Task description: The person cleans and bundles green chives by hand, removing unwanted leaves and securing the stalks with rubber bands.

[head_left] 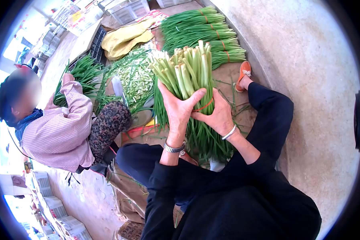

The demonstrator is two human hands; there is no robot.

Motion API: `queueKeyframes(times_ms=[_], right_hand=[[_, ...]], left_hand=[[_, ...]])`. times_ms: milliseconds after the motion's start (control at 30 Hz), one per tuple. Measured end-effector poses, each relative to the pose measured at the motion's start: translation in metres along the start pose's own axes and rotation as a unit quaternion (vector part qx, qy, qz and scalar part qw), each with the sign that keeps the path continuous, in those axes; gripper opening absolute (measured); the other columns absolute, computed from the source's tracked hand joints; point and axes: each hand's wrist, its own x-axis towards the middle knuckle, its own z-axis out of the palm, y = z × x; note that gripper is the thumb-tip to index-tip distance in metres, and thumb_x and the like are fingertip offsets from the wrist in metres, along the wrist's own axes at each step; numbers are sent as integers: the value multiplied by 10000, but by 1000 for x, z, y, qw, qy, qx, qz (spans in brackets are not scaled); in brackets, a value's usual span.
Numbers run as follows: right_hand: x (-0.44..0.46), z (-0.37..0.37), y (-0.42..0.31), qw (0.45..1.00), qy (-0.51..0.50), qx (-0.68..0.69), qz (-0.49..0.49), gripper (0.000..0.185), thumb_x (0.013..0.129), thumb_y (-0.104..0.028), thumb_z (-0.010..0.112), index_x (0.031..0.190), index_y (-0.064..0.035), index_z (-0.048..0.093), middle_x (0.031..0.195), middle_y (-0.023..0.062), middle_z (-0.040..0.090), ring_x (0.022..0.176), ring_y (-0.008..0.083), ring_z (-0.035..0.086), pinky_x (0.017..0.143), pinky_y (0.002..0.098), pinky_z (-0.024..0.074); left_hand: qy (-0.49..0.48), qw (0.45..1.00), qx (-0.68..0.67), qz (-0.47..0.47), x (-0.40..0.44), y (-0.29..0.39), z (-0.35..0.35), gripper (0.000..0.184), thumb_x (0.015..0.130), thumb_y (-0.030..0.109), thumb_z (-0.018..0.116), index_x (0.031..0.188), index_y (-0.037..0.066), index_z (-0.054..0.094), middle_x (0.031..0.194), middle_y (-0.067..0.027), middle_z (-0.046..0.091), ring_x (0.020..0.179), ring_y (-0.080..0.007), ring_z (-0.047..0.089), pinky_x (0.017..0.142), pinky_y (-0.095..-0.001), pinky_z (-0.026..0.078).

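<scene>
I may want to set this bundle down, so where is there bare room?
The pale concrete right of the orange shoe and dark trouser leg looks bare. Crowded: beyond the held bundle, with tied greens, cut scraps and a yellow sack.

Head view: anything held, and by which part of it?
A bundle of greens, clasped between the left hand and right hand near its red band, toward the pale stalk ends.

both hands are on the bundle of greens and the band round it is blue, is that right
Not quite: in the head view the band round the bundle of greens is orange-red, not blue. The left hand and right hand are indeed both on it.
</scene>
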Motion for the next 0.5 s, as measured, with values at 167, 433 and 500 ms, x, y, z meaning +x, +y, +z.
queueKeyframes(times_ms=[167,433,500], right_hand=[[5,4,3,998,-41,-24,-35,854,614,-424,786,1278,-35,417,1148,173,542,1046,309,564,867,378,456],[73,-3,-25,962,-122,235,-70,805,777,-455,671,1340,12,336,1158,176,528,1110,255,505,966,328,391],[81,2,-26,952,-135,267,-59,774,794,-425,665,1341,11,334,1140,158,536,1089,239,515,958,311,394]], left_hand=[[47,987,-145,-48,4,-3,-15,718,584,89,814,1179,7,421,1069,-109,559,946,-195,571,841,-314,471],[-9,979,-189,-76,-1,-19,-27,709,600,36,751,1228,-4,424,1092,-99,570,971,-192,576,873,-314,466],[-24,976,-197,-90,-1,-16,-25,709,601,34,749,1232,-1,427,1108,-96,564,975,-189,577,873,-317,467]])
